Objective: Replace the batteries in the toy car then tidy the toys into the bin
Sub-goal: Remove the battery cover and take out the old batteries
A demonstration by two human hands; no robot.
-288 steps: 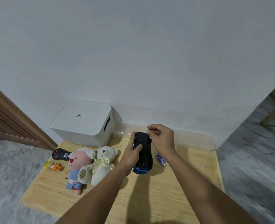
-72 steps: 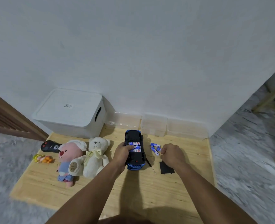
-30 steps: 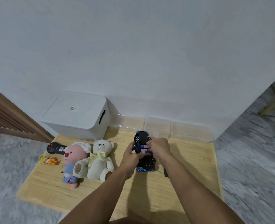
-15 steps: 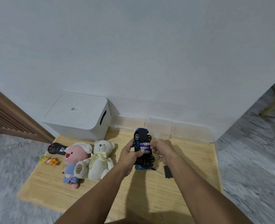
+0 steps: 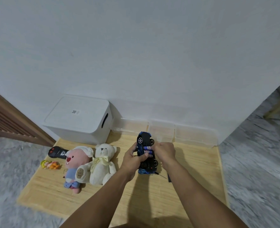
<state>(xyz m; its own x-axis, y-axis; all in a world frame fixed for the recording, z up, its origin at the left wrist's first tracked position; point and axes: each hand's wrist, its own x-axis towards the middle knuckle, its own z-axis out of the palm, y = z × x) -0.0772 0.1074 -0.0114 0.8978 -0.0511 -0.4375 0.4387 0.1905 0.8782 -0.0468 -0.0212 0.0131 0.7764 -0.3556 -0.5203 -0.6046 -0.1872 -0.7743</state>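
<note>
The blue toy car is turned underside up above the wooden board, its battery bay open with several purple batteries showing. My left hand grips the car from the left, thumb across the bay. My right hand is curled at the bay's right edge with its fingertips at the batteries; I cannot tell whether it pinches one. A thin screwdriver and the black battery cover lie on the board, partly hidden under my right wrist.
A white lidded bin stands at the back left. A pink plush, a white teddy bear, a black remote and a small orange toy lie left of the car. Clear plastic boxes line the wall.
Over ten seconds the bay was opened and the cover and screwdriver put down. In the last half second both hands stayed on the tilted car; my right hand's fingertips stayed at the batteries.
</note>
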